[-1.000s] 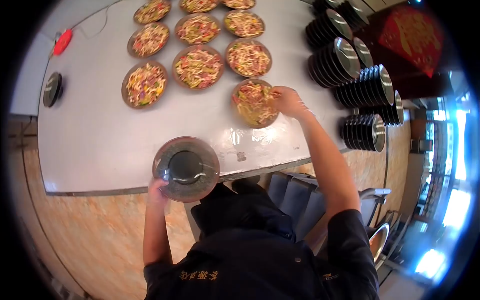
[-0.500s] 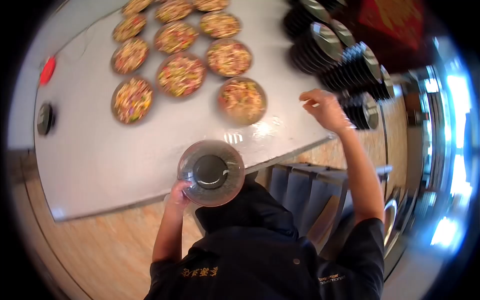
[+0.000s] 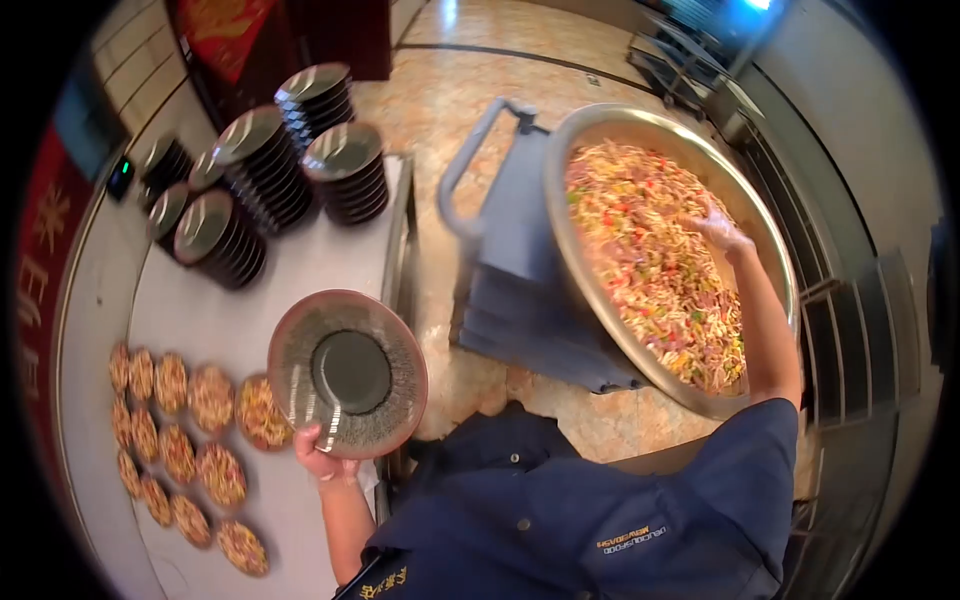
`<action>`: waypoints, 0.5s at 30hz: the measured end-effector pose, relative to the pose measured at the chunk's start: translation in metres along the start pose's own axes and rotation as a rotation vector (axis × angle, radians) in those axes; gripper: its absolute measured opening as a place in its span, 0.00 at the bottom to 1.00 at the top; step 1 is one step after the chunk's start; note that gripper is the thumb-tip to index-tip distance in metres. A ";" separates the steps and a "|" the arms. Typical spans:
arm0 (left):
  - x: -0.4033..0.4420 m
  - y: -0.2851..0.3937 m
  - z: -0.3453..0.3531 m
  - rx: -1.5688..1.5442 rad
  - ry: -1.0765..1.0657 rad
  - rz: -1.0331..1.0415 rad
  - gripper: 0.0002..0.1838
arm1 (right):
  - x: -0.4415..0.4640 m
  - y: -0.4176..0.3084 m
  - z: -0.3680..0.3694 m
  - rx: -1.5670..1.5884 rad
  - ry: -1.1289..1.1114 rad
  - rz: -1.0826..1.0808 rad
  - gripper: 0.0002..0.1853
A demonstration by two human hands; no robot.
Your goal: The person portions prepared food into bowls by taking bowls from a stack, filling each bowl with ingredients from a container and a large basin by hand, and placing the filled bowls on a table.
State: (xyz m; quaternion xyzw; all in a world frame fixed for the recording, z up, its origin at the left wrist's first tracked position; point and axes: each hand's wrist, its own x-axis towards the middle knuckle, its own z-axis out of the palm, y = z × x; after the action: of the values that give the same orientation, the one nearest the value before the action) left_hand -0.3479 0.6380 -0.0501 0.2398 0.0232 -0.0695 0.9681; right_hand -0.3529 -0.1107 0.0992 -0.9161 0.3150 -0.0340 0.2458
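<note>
Clasping a bowl (image 3: pixel 350 370) occupies left hand (image 3: pixel 325 458), right hand (image 3: pixel 720 228) outstretched in basin (image 3: pixel 557 185) of food (image 3: pixel 640 245).

Single head-worn camera, facing forward and steeply down through a wide, bowing lens with darkened corners. Nearest, along the lower edge: the wearer's dark-blue cloth shirt (image 3: pixel 560 510). Coverage spans from a pale, flat-topped table (image 3: pixel 230 310) at left to a round, silver metal basin (image 3: pixel 558 190) at right.
</note>
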 end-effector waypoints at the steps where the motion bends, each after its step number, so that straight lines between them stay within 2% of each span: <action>1: 0.009 -0.010 0.028 0.023 -0.055 -0.018 0.39 | -0.014 0.010 -0.016 -0.095 0.016 0.133 0.69; 2: 0.016 -0.023 0.057 0.034 -0.077 -0.029 0.39 | 0.003 0.057 -0.017 -0.131 0.119 0.186 0.70; 4: 0.032 -0.052 0.113 0.054 -0.096 -0.068 0.39 | 0.009 0.091 -0.030 -0.010 0.159 0.236 0.70; 5: 0.042 -0.065 0.132 -0.030 -0.202 -0.172 0.39 | 0.015 0.096 -0.034 -0.065 0.178 0.386 0.70; 6: 0.053 -0.077 0.151 -0.102 -0.302 -0.283 0.39 | 0.034 0.121 -0.025 -0.044 0.179 0.404 0.70; 7: 0.058 -0.095 0.184 -0.058 -0.237 -0.260 0.38 | 0.057 0.139 -0.013 0.077 0.267 0.450 0.67; 9: 0.075 -0.131 0.231 0.017 -0.180 -0.241 0.38 | 0.087 0.144 -0.009 0.334 0.341 0.408 0.62; 10: 0.084 -0.149 0.253 0.018 -0.202 -0.243 0.38 | 0.095 0.121 -0.013 0.454 0.327 0.316 0.60; 11: 0.093 -0.165 0.275 0.033 -0.192 -0.270 0.38 | 0.111 0.114 -0.011 0.454 0.298 0.248 0.58; 15: 0.129 -0.228 0.352 -0.003 -0.231 -0.403 0.35 | 0.140 0.070 0.011 -0.100 0.146 -0.004 0.51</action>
State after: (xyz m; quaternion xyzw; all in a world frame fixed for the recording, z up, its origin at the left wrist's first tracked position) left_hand -0.2492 0.2576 0.1456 0.2193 -0.0400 -0.2884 0.9312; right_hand -0.2773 -0.2365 0.0432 -0.9229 0.3315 -0.0854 0.1762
